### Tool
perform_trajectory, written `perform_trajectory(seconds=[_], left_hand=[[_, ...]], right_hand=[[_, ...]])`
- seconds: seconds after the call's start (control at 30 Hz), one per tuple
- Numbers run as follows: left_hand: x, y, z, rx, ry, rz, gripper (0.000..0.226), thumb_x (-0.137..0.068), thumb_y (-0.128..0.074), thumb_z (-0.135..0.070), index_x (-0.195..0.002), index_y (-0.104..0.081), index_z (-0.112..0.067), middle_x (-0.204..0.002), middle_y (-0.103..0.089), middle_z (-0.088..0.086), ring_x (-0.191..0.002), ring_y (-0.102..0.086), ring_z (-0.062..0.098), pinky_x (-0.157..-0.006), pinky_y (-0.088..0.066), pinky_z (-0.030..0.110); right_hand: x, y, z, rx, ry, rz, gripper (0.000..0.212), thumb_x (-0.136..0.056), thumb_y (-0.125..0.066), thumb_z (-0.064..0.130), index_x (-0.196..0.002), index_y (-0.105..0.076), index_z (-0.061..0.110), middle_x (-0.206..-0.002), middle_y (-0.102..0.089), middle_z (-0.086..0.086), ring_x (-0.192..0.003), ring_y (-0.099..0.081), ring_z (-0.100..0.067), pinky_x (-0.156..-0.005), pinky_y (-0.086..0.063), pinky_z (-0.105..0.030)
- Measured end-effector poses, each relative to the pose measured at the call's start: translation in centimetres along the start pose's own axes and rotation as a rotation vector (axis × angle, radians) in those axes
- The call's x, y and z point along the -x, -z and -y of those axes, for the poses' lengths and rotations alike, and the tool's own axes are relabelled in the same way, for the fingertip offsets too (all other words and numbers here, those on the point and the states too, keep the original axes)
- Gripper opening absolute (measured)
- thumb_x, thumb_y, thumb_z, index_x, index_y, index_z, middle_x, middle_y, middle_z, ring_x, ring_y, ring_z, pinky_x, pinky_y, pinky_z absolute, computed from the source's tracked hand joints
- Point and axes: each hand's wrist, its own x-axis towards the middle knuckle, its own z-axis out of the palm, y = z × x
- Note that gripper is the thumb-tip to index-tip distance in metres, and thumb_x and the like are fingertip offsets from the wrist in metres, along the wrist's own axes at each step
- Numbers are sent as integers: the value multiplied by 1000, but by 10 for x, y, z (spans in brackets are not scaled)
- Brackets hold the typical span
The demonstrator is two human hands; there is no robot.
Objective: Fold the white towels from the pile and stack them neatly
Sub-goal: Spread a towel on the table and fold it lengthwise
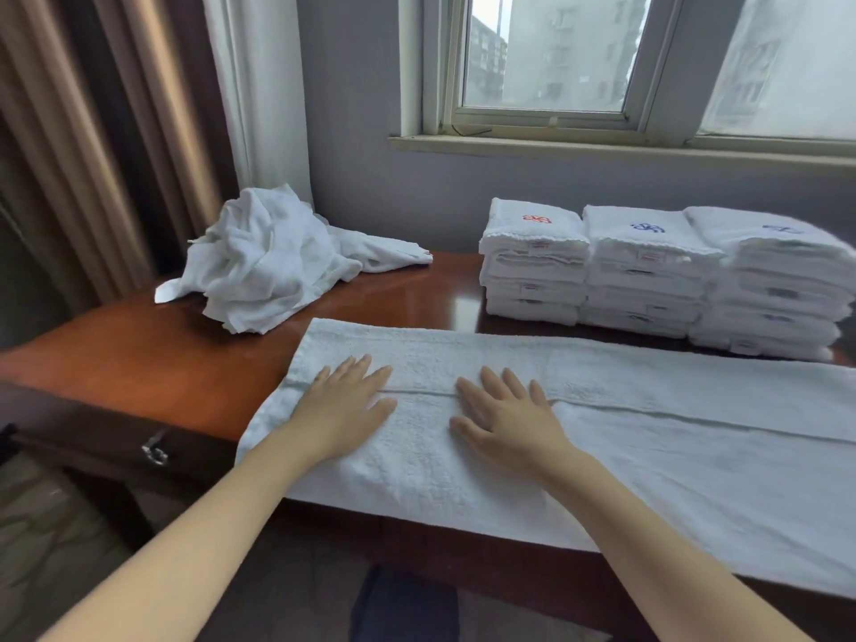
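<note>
Head view: left hand (343,410), right hand (507,421) lay fingers (357,372) flat on towel (671,437).

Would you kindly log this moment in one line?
left hand: flat on spread towel; right hand: same; unfolded pile: rear left; folded stacks: three, rear right

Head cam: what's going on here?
A person is mid-fold. The left hand and right hand lie flat, fingers spread, on a long white towel laid across the wooden table. The towel appears folded lengthwise, with an edge running along its middle. A crumpled pile of unfolded towels sits at back left. Three folded stacks stand at back right under the window.
</note>
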Motion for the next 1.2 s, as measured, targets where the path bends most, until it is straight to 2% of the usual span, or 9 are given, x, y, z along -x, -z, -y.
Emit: perform_trajectory(seconds=[0.2,0.27,0.43,0.53,0.63,0.73,0.83,0.9,1.2], left_hand=[[72,-12,-6,146,-259,-78,73,-86,-33,-77,-151,-23,-46,-160,-3,-24,-140,16,-15,-114,16,17],[86,-18,-8,101,-337,-141,84,-78,-44,-82,-151,-24,-45,-158,-7,-26,-143,11,-13,-120,9,22],[106,-37,-14,60,-376,-419,86,-63,-83,-21,-139,-43,-31,-141,-44,-6,-138,-31,13,-109,-37,36],[111,-38,-16,151,-384,-496,75,-60,-77,-2,-122,-45,-30,-124,-54,-5,-124,-47,14,-97,-49,41],[113,-30,-14,267,-401,-492,51,-65,-73,-13,-107,-49,-30,-113,-57,-12,-111,-56,6,-91,-52,35],[111,-15,-11,318,-360,-534,21,-76,-71,-25,-91,-58,-30,-99,-58,-21,-98,-57,-4,-81,-49,21],[103,0,-8,280,-270,-609,7,-89,-70,-35,-91,-67,-30,-90,-62,-20,-87,-59,-3,-74,-45,15],[95,9,-12,221,-201,-631,20,-93,-57,-44,-95,-70,-29,-86,-63,-16,-79,-59,3,-68,-46,22],[29,33,-29,113,-61,-692,22,-102,-48,-21,-111,-67,-15,-105,-67,-1,-97,-63,25,-68,-38,31]], right_hand=[[43,-7,15,-44,214,-9,53,-103,-28,51,-153,-21,38,-164,-9,5,-151,4,-14,-119,8,-41],[52,-8,16,-64,227,-16,52,-103,-29,51,-153,-23,38,-164,-11,7,-151,4,-14,-120,8,-40],[72,-12,18,-69,315,-53,65,-92,-44,63,-151,-26,42,-162,-17,12,-151,-2,-11,-121,5,-39],[79,-14,18,62,386,-85,80,-80,-60,56,-150,-24,40,-158,-22,10,-147,-9,-14,-119,-1,-37],[81,-11,20,92,403,-116,78,-77,-65,37,-146,-30,39,-152,-31,11,-141,-24,-13,-115,-16,-33],[85,7,22,-112,299,-117,58,-73,-62,26,-127,-46,41,-131,-52,19,-116,-51,-10,-86,-40,-24],[86,26,21,-120,166,-209,21,-78,-59,27,-98,-55,34,-104,-63,15,-97,-60,-13,-70,-44,-29],[83,35,20,-56,56,-314,8,-86,-56,27,-92,-60,31,-95,-67,12,-90,-62,-16,-65,-42,-29],[22,53,1,0,-31,-523,24,-103,-38,30,-110,-60,28,-108,-65,7,-90,-63,-26,-63,-44,-32]])
